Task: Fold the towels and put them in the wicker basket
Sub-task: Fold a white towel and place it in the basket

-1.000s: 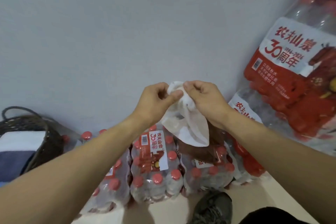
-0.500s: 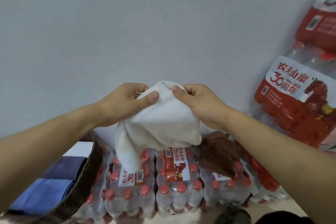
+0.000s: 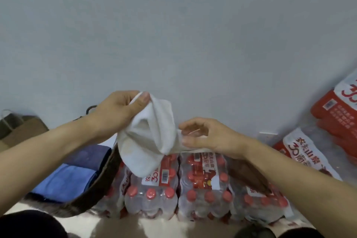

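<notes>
The left hand (image 3: 117, 114) is pinching the top of the white towel (image 3: 148, 139) between thumb and curled fingers, holding it up in the air. The right hand (image 3: 208, 136) is gripping a lower corner of the same cloth, thumb under and fingers arched over it. The towel is hanging bunched and twisted between them, above the shrink-wrapped packs of water bottles (image 3: 193, 189).

The likely trouble: the cloth is rumpled, so if the corners are not being matched, the fold is going to come out crooked, and a loose pinch on the right could be letting the corner slip free. The drooping lower edge is hanging just over the bottle caps and may be catching there.

The wicker basket (image 3: 100, 185) is sitting down to the left, its rim just beside the bottle packs, with a dark blue folded towel (image 3: 90, 155) and a lighter blue one (image 3: 65, 181) already lying inside. A brown towel (image 3: 249, 176) is lying on the packs under the right forearm. The wall is standing close behind, and larger packs (image 3: 332, 121) are crowding the right side, so the open room is lying leftward and down toward the basket.
</notes>
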`<action>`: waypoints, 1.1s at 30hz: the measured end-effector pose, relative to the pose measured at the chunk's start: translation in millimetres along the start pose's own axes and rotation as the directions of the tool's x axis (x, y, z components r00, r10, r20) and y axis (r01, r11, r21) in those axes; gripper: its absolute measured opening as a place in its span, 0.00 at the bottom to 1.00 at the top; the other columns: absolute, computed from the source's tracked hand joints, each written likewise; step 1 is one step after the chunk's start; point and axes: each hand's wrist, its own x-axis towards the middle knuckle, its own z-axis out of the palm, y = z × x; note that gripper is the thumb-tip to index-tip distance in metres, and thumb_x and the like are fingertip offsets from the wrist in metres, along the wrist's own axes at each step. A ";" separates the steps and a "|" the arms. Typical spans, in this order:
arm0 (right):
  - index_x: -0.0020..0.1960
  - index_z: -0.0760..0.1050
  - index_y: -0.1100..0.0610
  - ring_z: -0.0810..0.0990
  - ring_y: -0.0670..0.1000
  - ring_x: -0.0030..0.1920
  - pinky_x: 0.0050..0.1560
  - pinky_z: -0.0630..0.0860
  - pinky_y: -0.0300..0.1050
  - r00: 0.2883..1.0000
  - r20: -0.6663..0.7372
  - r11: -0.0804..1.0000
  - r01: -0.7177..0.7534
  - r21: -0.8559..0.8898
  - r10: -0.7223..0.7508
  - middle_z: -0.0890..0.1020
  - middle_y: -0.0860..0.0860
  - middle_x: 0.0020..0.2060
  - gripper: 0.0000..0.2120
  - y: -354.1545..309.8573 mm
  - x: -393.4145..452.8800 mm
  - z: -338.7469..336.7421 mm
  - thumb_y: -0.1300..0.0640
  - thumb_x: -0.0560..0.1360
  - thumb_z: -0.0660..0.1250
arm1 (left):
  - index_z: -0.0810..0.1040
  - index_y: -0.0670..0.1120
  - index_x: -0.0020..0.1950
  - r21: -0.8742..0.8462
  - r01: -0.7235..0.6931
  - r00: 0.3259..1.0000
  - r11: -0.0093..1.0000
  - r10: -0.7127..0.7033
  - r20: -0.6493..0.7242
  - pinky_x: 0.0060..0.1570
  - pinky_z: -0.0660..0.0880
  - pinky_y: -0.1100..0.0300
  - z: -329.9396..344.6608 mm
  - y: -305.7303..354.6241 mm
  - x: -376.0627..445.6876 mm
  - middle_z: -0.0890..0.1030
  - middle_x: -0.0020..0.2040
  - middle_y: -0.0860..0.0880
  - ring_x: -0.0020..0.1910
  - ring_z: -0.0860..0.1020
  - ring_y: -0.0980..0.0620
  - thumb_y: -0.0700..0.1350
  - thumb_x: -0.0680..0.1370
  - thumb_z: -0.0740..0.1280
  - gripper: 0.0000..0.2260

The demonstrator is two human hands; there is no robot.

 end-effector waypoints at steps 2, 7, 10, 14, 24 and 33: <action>0.66 0.73 0.43 0.76 0.43 0.62 0.64 0.73 0.39 0.988 0.096 0.970 -0.099 -0.221 0.123 0.76 0.45 0.64 0.29 26.6 7.2 10.5 0.44 0.68 0.78 | 0.73 0.32 0.45 -0.048 -0.013 0.996 0.999 0.009 -0.090 0.39 0.68 0.53 -5.8 2.7 2.3 0.76 0.36 0.40 0.35 0.73 0.47 0.60 0.76 0.63 0.28; 0.78 0.49 0.41 0.74 0.55 0.65 0.62 0.75 0.48 0.939 0.041 0.791 -0.264 -0.552 0.342 0.63 0.53 0.74 0.47 86.9 26.8 37.0 0.42 0.69 0.75 | 0.80 0.45 0.43 0.072 0.014 0.986 0.997 -0.001 -0.168 0.38 0.73 0.55 -14.8 -2.7 1.8 0.81 0.35 0.47 0.33 0.77 0.52 0.52 0.79 0.67 0.12; 0.79 0.46 0.42 0.65 0.58 0.73 0.70 0.68 0.51 0.939 -0.034 0.758 -0.298 -0.580 0.343 0.56 0.53 0.76 0.50 111.1 38.2 49.5 0.43 0.69 0.76 | 0.82 0.52 0.43 0.199 0.065 0.996 0.978 -0.050 -0.079 0.42 0.77 0.53 -16.8 -10.7 -1.8 0.85 0.38 0.50 0.36 0.81 0.53 0.52 0.78 0.69 0.07; 0.80 0.47 0.42 0.47 0.55 0.79 0.78 0.53 0.54 0.948 0.089 0.732 -0.174 -0.658 0.306 0.47 0.51 0.80 0.49 126.1 52.0 61.3 0.39 0.69 0.74 | 0.82 0.54 0.40 0.328 0.089 0.996 0.940 -0.082 -0.034 0.43 0.77 0.55 -11.3 -19.7 -5.9 0.84 0.38 0.51 0.37 0.82 0.54 0.50 0.77 0.69 0.06; 0.64 0.73 0.53 0.73 0.55 0.64 0.61 0.72 0.46 0.891 0.297 0.740 -0.062 -0.669 0.343 0.72 0.50 0.65 0.21 95.1 96.5 101.2 0.47 0.74 0.71 | 0.77 0.49 0.48 0.324 0.208 0.825 0.923 0.012 -0.564 0.37 0.69 0.64 -35.5 -48.7 15.6 0.78 0.41 0.59 0.40 0.76 0.60 0.50 0.79 0.63 0.07; 0.78 0.52 0.44 0.58 0.62 0.73 0.69 0.68 0.56 0.920 -0.057 0.562 -0.285 -0.776 0.389 0.54 0.57 0.75 0.41 124.1 96.4 55.1 0.56 0.72 0.70 | 0.77 0.49 0.48 0.485 0.281 0.933 0.828 -0.117 -0.340 0.35 0.66 0.68 -31.8 -80.6 19.0 0.78 0.42 0.58 0.40 0.75 0.63 0.50 0.78 0.64 0.06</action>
